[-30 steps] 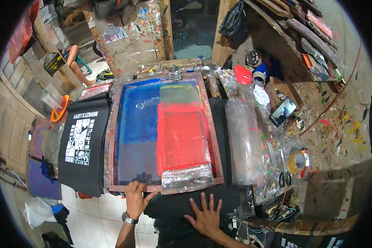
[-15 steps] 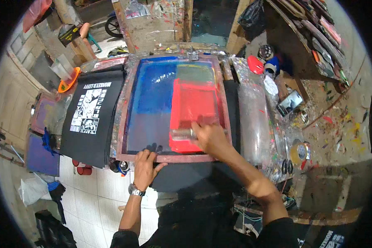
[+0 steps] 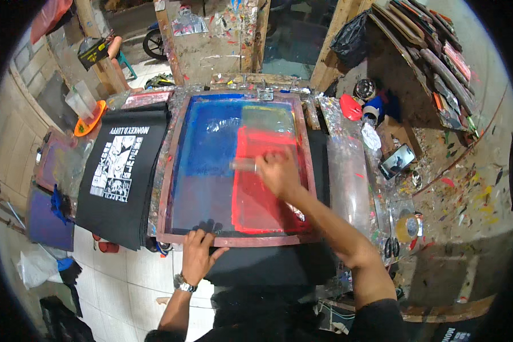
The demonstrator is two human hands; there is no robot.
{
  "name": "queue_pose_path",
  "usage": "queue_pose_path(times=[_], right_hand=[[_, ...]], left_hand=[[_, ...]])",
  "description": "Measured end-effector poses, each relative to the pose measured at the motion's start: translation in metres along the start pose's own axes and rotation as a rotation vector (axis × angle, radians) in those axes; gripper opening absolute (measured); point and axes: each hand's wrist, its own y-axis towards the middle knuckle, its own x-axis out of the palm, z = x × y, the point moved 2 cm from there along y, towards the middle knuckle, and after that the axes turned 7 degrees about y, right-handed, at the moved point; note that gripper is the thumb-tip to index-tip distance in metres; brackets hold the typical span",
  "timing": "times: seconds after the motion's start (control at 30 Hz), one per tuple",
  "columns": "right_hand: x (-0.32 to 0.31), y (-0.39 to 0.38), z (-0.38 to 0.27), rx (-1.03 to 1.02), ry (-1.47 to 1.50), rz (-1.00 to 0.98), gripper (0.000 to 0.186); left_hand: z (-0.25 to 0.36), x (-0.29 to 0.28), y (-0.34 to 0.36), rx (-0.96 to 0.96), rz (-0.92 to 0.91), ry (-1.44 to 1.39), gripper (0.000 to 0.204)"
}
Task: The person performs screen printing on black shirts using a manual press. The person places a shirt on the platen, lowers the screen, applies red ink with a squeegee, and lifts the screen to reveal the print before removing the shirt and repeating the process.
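A screen printing frame [image 3: 169, 199] with blue, olive and grey areas and a red ink rectangle lies on the bench over black sheets [image 3: 268, 268]. My right hand [image 3: 276, 174] grips a squeegee [image 3: 242, 165], blurred over the upper red area. My left hand [image 3: 202, 253] rests at the frame's lower edge, thumb apart and fingers curled slightly over it, a wristwatch below.
Left: black white-printed sheets [image 3: 125, 142], an orange tray [image 3: 91, 119]. Right: a translucent sheet [image 3: 347, 188], phone [image 3: 397, 161], scissors [image 3: 392, 246], tape roll [image 3: 407, 228], rolls on a leaning board [image 3: 439, 68]. Behind: a bare leg [image 3: 114, 48] of another person, a motorbike wheel [image 3: 154, 44].
My right hand moved from the black sheets onto the squeegee at the red area's bottom, then pushed it up across the red. My left hand stayed at the frame's edge.
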Motion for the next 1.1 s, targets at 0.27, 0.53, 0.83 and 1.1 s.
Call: queue_pose_path(times=[0.27,0.53,0.83,1.1], right_hand=[[0.013,0.057,0.044,-0.015,0.143,-0.223,0.041],[0.038,0.088,0.100,0.121,0.050,-0.177,0.060],[-0.064,-0.085,-0.055,0.065,0.157,-0.333,0.047],[-0.130,-0.090,-0.095,0.120,0.223,-0.075,0.055]], left_hand=[[-0.012,0.002,-0.002,-0.073,-0.023,0.005,0.042],[-0.006,0.008,0.001,-0.043,-0.111,0.005,0.044],[-0.004,-0.003,0.005,-0.045,-0.119,-0.034,0.042],[0.004,-0.036,0.023,0.022,-0.016,0.064,0.047]])
